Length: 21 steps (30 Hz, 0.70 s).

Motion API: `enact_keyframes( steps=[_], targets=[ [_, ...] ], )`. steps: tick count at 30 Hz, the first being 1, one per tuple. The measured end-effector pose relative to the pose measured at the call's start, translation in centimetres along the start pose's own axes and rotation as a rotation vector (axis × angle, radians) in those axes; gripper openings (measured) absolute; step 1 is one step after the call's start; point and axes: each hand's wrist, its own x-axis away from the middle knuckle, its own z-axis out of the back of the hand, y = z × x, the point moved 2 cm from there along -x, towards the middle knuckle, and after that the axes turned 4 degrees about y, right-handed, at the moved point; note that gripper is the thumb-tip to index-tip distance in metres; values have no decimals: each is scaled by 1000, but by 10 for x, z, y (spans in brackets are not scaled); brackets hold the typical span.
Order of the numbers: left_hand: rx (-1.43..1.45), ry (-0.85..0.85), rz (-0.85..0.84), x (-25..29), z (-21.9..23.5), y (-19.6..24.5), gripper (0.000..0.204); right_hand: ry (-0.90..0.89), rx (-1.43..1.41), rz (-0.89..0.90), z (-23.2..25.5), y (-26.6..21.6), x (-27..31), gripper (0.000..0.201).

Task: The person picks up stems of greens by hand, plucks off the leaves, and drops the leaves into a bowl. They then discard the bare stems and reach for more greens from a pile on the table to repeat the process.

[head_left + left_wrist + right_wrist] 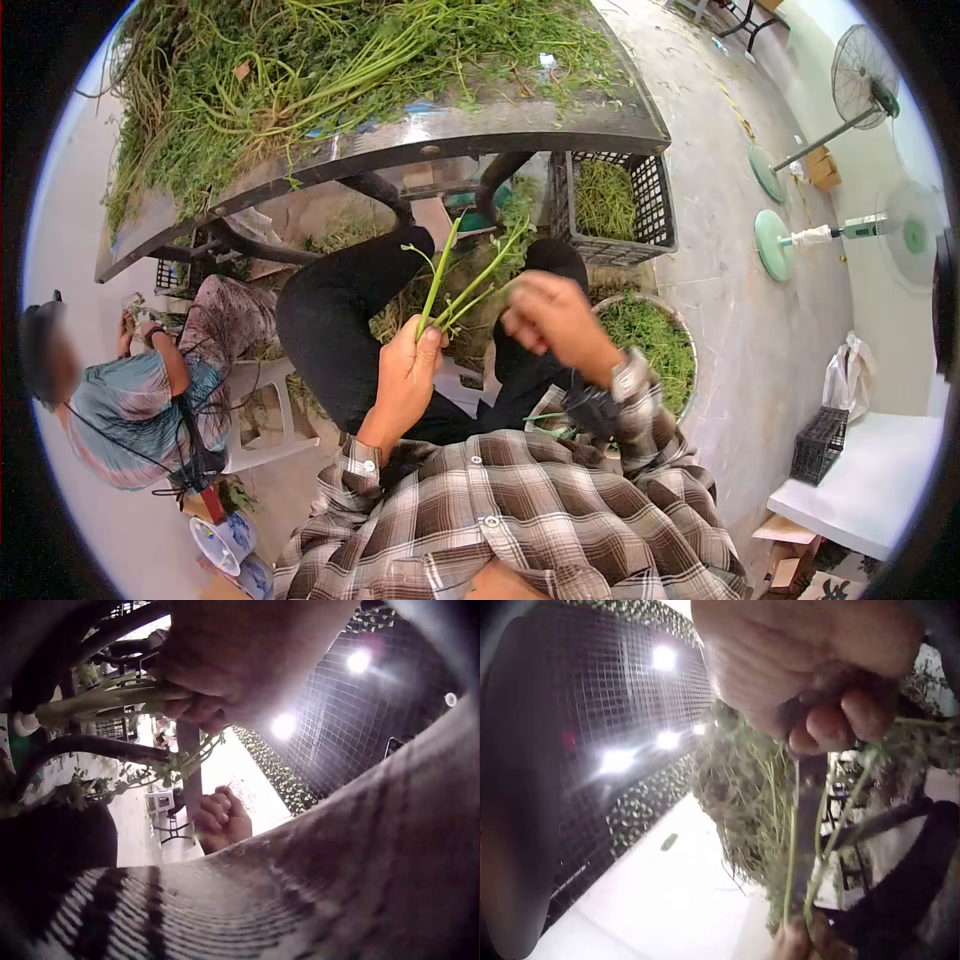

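My left hand (pixel 408 365) grips a few green leafy stems (pixel 436 272), thumb laid across them, above my lap. Their upper ends fan out, one leafy near my knee. Just to the right, my right hand (pixel 562 325) is blurred, its fingers curled close beside the leafy stem. In the right wrist view, the curled fingertips (pixel 829 729) stand right by the stems (pixel 829 859), which rise from the left hand below. I cannot tell whether a sprig is between the right fingertips. A stem (pixel 112 701) juts from the left fist in the left wrist view.
A table (pixel 470 140) heaped with greens (pixel 350 60) stands ahead. Right of my knees are a black crate (pixel 655 205) of stems and a round tub (pixel 690 350) of leafy greens. Another person (pixel 140 400) sits at left. Two fans (pixel 865 75) stand at far right.
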Motion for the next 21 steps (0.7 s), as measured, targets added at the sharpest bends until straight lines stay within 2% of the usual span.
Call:
enact_keyframes(
  steps=[2,3,5,6,7,9,11,15,17,18,19,21],
  targets=[
    [22,-2,-7,-2,-8,2,28,-160,110,-73,-18,15,3,18],
    [-13,-12,-32,-2,-11,6,28,-151,107,-31,-30,16,4,18],
    [-53,-27,-58,-1,-14,8,28,-43,152,558,-44,35,-9,17],
    [-34,-27,-26,-1,-11,6,28,-89,112,422,-38,42,-10,17],
    [-17,-28,5,-2,-7,4,28,-81,107,429,-30,37,-11,17],
    [47,-28,37,0,0,4,28,105,-133,82,-3,31,-15,15],
    [128,-18,66,0,3,3,28,108,-460,174,35,19,-16,12],
    [86,-27,54,1,0,0,28,253,-320,173,40,-2,7,14],
    [23,-40,39,-1,-4,1,29,299,43,284,39,-9,15,17],
    [-41,-66,25,-1,-3,5,29,355,445,701,34,-19,13,25],
    [-41,-68,24,-1,-5,5,29,342,667,742,28,-28,17,35],
    [-55,-63,-31,1,-5,6,29,398,937,907,10,-30,15,32]
  ],
)
